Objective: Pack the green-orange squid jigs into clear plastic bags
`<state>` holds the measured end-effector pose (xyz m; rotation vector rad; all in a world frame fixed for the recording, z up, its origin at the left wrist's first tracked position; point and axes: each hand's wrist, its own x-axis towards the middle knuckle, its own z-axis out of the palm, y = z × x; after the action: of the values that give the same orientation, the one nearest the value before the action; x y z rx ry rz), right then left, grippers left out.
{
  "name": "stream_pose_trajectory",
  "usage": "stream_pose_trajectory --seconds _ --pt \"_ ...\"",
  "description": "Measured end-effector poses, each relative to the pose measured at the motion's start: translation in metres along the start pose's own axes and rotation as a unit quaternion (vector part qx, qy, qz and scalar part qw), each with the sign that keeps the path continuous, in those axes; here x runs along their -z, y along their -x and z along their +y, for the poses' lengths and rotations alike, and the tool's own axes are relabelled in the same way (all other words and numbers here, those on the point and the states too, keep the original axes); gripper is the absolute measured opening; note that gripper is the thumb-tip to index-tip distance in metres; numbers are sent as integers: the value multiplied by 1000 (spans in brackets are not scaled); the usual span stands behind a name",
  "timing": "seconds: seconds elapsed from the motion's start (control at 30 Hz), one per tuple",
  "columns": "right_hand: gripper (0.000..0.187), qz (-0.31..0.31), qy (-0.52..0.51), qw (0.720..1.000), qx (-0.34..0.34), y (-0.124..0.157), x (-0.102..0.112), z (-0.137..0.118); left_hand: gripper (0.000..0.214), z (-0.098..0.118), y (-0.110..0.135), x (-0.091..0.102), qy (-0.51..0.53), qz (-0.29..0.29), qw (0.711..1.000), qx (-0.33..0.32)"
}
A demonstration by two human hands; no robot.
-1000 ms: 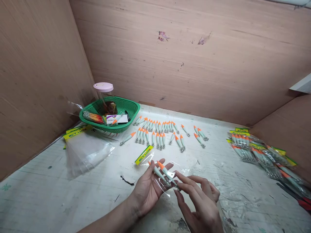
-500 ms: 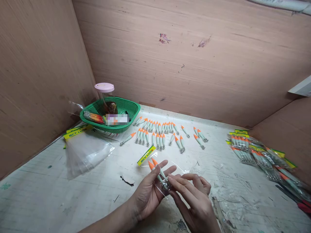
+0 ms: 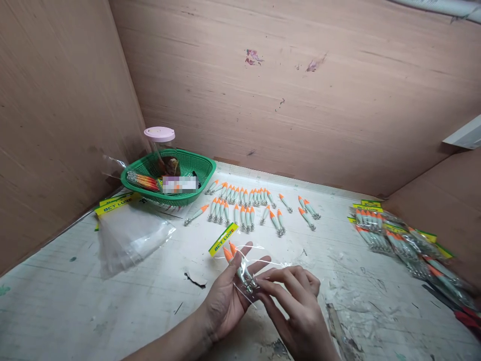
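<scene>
My left hand point(image 3: 227, 296) holds a clear plastic bag point(image 3: 246, 263) with a yellow BCT LURE header point(image 3: 223, 239). Two orange-tipped pale lures point(image 3: 236, 263) lie in the bag against my left fingers. My right hand point(image 3: 296, 311) pinches the hook ends of those lures at the bag's mouth. Both hands hover low over the white table point(image 3: 75, 306), near its front edge.
Several loose lures point(image 3: 248, 206) lie in rows mid-table. A green basket point(image 3: 169, 176) with a pink-lidded jar point(image 3: 160, 143) stands at the back left. Empty bags point(image 3: 130, 233) lie left; filled packs point(image 3: 398, 235) are piled right. Wooden walls close in on three sides.
The two lures have slid further into the bag, toward its yellow header. My right hand has followed them leftward, closer to my left palm.
</scene>
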<state>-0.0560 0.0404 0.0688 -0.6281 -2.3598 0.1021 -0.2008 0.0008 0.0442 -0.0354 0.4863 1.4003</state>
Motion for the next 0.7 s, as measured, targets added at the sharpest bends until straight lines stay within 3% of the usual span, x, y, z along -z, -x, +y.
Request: stream_pose_trajectory --seconds 0.07,0.17,0.3,0.5,0.6,0.7 --pt "17 -25 -7 1000 18 -5 4 0 54 1 -1 0 3 2 1000 -3" --pt "9 -14 -21 1000 -8 -12 13 8 46 2 -2 -1 46 17 999 -9" --pt "8 44 -12 994 -102 -20 20 54 47 6 -2 -4 54 50 997 -26" --pt "13 -73 9 987 -144 -31 -10 139 49 14 1 -8 71 42 997 -9" --pt "20 -95 6 983 -159 -33 -28 154 45 16 0 -9 70 53 996 -9" --pt "15 -98 -9 980 -176 -34 -38 160 40 16 -2 -8 63 52 997 -12"
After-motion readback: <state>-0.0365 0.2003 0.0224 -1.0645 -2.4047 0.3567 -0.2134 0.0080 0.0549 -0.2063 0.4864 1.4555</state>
